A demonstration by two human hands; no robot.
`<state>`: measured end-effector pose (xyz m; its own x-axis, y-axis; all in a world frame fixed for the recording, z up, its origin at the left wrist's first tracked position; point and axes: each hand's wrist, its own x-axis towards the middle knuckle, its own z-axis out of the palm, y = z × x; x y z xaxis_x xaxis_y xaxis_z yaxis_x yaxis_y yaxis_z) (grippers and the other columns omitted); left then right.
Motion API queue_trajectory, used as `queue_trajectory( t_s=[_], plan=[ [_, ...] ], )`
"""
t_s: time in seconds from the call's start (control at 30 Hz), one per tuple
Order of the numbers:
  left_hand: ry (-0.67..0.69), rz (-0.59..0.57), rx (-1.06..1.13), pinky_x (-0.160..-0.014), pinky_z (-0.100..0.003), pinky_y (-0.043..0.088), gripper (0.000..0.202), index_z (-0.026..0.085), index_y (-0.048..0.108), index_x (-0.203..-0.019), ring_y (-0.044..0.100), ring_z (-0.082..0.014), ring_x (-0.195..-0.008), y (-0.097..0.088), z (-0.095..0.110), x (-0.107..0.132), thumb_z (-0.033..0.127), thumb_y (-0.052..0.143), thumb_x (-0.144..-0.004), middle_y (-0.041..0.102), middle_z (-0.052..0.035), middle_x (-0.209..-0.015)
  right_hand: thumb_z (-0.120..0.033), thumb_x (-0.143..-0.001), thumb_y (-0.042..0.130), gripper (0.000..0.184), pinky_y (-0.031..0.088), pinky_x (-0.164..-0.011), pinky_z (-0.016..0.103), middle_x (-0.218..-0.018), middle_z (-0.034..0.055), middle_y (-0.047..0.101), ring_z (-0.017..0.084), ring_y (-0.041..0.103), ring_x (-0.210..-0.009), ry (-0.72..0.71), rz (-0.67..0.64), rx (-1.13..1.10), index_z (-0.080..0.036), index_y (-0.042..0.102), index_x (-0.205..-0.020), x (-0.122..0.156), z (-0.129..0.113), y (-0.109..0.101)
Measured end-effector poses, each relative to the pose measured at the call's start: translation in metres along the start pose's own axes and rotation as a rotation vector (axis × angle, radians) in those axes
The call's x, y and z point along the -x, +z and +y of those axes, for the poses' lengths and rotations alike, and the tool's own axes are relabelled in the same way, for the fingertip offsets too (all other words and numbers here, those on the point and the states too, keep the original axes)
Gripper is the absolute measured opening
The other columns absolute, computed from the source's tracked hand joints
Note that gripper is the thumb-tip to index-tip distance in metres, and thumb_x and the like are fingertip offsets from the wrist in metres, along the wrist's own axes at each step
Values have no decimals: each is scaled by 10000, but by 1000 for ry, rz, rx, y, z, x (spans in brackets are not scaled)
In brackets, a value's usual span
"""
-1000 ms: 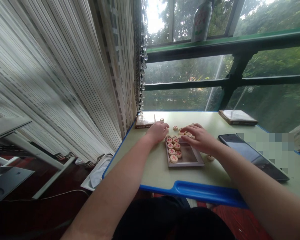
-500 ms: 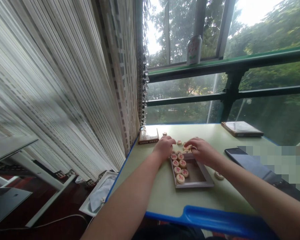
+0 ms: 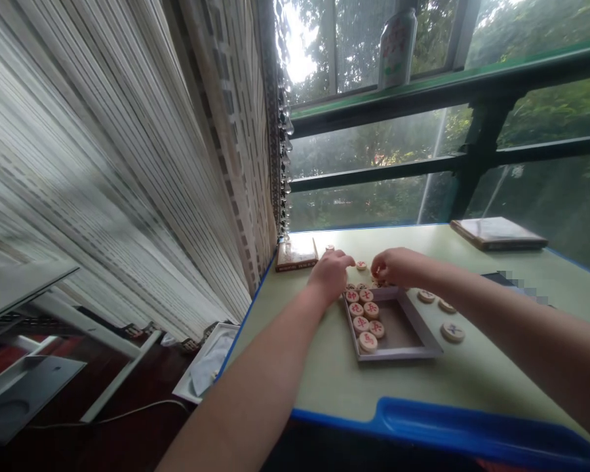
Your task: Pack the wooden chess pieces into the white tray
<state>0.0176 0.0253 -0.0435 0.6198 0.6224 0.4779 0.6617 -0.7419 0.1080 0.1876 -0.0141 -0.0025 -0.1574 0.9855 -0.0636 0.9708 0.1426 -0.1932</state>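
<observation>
A shallow tray (image 3: pixel 400 354) stands on the table, with several round red-lettered xiangqi pieces (image 3: pixel 368 341) along its left side. My left hand (image 3: pixel 330 273) is by the tray's far left corner, fingers loosely bent and apart, with no piece visible in them. Beyond the tray's far edge, the bent fingers of my right hand (image 3: pixel 392 265) are closed at a xiangqi piece (image 3: pixel 375 282), which they partly hide. A loose xiangqi piece (image 3: pixel 360 265) lies between the hands. Right of the tray are three more, the nearest a dark-marked xiangqi piece (image 3: pixel 453 332).
The pale green table (image 3: pixel 334 393) has a blue edge (image 3: pixel 423 413) on my side. A flat box (image 3: pixel 295 254) lies at the far left, another flat box (image 3: pixel 499 233) at the far right. A phone (image 3: pixel 496 280) is partly behind my right arm. A can (image 3: pixel 397 49) stands on the window rail.
My right hand has shifted past the tray's far edge, its fingers drawn together among the pieces there. My left hand stays near the same corner. The view has tilted down, uncovering loose pieces at right.
</observation>
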Motion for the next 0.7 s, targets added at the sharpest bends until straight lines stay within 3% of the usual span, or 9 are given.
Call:
queue_trajectory(
  t_s=[0.33,0.53,0.7],
  plan=[
    [14,-58,48,-850,-305,455,360,175,687,-914,564,-178,-883,4,0,-1,6,433,-724,649,-65,-914,-390,-715,537,280,393,-520,266,-719,75,684,181,588,-602,-38,17,-35,-187,729,-716,-2,1,9],
    [11,-60,32,-836,-309,454,352,165,690,-890,566,-180,-868,2,0,-3,8,430,-713,652,-69,-907,-324,-684,554,216,376,-498,258,-660,80,666,180,579,-597,-16,83,48,-175,711,-694,-10,-10,12],
    [1,-51,32,-837,-307,451,332,159,694,-857,566,-172,-846,-1,0,-6,15,433,-712,649,-67,-863,-276,-677,590,171,392,-531,234,-723,54,682,168,591,-658,-6,157,-147,-167,681,-771,-10,-14,7]
  ],
)
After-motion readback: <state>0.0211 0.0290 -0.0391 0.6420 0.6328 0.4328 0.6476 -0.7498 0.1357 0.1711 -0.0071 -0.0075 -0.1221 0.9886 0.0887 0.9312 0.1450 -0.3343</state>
